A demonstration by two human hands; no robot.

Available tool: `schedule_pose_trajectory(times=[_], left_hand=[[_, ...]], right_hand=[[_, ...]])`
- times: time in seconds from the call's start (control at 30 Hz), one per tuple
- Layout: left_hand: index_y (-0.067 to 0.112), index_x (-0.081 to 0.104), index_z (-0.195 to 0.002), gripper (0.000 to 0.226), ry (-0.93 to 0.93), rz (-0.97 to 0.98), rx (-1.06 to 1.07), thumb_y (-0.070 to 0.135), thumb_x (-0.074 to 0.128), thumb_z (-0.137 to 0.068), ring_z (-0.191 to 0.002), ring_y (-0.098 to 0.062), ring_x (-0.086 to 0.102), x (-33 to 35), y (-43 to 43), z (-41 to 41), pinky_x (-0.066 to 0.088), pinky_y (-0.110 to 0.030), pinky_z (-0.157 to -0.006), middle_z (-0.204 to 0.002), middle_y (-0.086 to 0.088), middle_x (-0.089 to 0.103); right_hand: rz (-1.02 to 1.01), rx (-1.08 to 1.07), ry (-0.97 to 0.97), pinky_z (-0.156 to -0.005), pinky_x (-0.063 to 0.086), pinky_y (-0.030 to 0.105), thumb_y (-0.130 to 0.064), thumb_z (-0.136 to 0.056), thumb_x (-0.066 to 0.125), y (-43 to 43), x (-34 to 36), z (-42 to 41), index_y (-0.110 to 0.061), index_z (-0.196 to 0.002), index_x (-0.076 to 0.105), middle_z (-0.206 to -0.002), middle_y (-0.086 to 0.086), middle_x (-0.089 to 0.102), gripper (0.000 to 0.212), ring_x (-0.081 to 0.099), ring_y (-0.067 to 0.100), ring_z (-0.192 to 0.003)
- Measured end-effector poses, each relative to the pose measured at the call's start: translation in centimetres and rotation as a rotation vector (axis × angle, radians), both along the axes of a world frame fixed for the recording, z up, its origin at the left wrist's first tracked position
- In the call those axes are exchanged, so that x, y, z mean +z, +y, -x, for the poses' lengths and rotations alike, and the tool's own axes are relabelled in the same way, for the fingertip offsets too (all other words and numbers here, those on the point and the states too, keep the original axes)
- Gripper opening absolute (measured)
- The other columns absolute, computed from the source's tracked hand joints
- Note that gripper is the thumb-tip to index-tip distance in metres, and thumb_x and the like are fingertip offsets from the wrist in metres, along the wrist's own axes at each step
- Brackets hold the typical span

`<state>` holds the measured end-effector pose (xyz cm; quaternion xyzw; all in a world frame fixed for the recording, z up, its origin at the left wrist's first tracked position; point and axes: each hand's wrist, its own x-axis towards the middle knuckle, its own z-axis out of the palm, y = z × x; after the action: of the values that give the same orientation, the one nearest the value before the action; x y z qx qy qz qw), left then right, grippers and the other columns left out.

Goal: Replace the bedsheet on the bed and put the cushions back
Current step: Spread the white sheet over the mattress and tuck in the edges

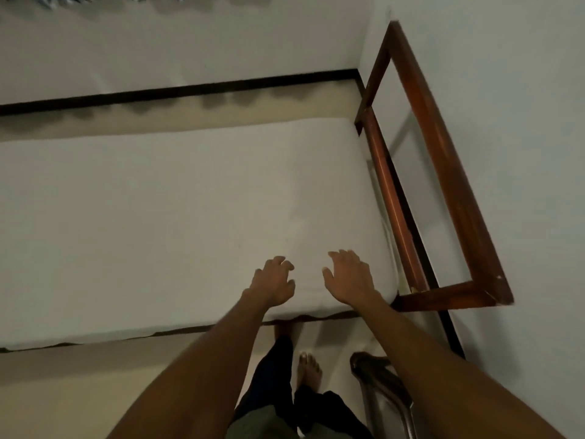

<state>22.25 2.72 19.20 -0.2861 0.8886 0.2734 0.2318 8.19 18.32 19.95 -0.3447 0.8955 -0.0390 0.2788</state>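
Forearms reach over the bed (443, 297); left hand (273, 282) has its fingers loosely bent, right hand (349, 275) splayed, both empty. White bedsheet (158, 201) lies directly beneath, long axis running left; its corner is nearest the right hand.

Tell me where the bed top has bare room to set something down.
The mattress is bare from the picture's left edge to the wooden frame on the right. Only its near right corner is crowded, by the left hand and right hand. The gap along the frame looks tight.
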Motion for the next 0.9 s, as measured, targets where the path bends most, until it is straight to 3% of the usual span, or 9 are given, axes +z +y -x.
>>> schedule_pose_trajectory(times=[0.17,0.4,0.63,0.9], left_hand=[[0.02,0.044,-0.151,0.052,0.058,0.059,0.038,0.036,0.053,-0.103,-0.152,-0.024,0.027,4.8,1.6,-3.8,0.031,-0.048,-0.119,-0.168,-0.003,0.024],[0.021,0.045,-0.15,0.051,0.135,0.166,0.202,0.036,0.053,-0.102,-0.152,-0.023,0.027,10.2,-0.1,-11.8,0.031,-0.048,-0.118,-0.168,-0.003,0.025],[0.022,0.045,-0.15,0.051,0.181,0.262,0.405,0.036,0.053,-0.102,-0.153,-0.022,0.026,12.9,-5.0,-20.9,0.032,-0.046,-0.116,-0.168,-0.003,0.026],[0.022,0.044,-0.151,0.052,0.19,0.283,0.609,0.038,0.052,-0.102,-0.154,-0.021,0.024,13.2,-12.0,-35.7,0.031,-0.045,-0.117,-0.168,-0.003,0.025]], right_hand=[[0.038,0.062,0.053,-0.122,0.029,0.049,-0.047,-0.105,0.04,2.4,4.3,-2.1,-0.019,-0.156,0.039,-0.162,0.008,0.039,0.059,0.031,0.029,-0.151],[0.015,0.229,0.097,-0.124,0.023,0.049,-0.048,-0.106,0.036,0.1,9.0,-5.9,-0.021,-0.16,0.032,-0.168,0.008,0.029,0.06,0.021,0.028,-0.156],[0.074,0.433,0.138,-0.125,0.022,0.047,-0.051,-0.106,0.035,-7.8,11.9,-13.1,-0.023,-0.16,0.032,-0.168,0.008,0.027,0.061,0.018,0.028,-0.157],[0.128,0.639,0.135,-0.124,0.025,0.049,-0.05,-0.106,0.036,-20.1,12.6,-27.2,-0.022,-0.159,0.034,-0.167,0.008,0.03,0.06,0.021,0.029,-0.157]])
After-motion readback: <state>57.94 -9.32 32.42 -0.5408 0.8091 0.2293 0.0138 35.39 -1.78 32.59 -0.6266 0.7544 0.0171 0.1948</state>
